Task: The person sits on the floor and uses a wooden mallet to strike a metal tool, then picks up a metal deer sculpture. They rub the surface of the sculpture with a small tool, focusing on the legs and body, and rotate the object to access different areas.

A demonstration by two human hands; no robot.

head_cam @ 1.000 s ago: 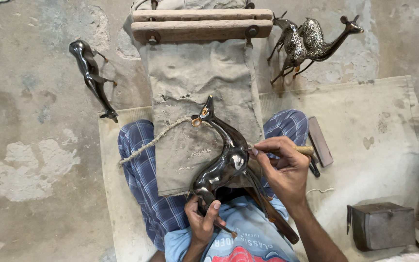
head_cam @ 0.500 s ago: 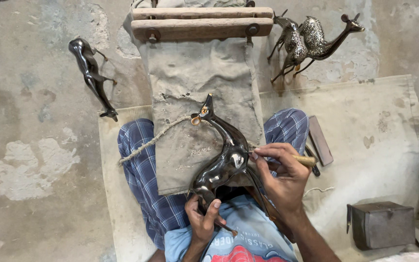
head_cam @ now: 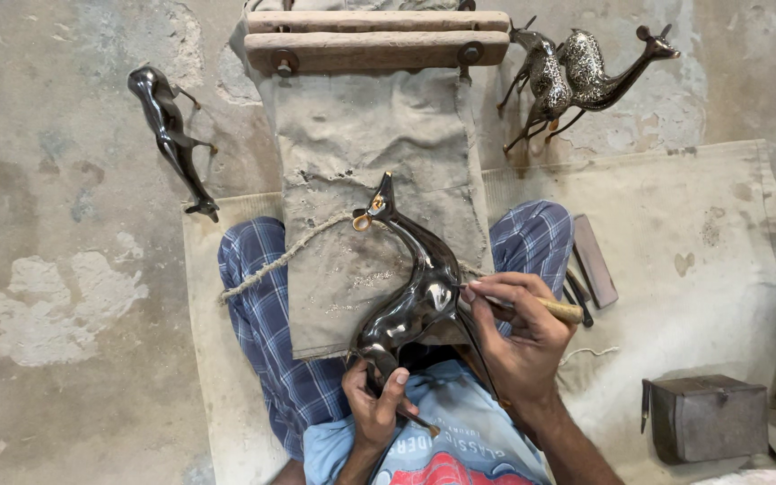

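A canvas-draped wooden block stands between the person's knees on a pale floor mat. Across it leans the dark polished metal deer, its flank plain and unpatterned as far as can be seen. The right hand is closed around a wooden-handled tool, its tip touching the flank. The left hand clasps the deer's hind legs. Two patterned figures stand finished, by the look of them; another plain figure lies on the floor.

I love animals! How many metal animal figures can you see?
4: one dark figure in the person's hands, one dark figure on the floor at left, two patterned figures overlapping at top right.
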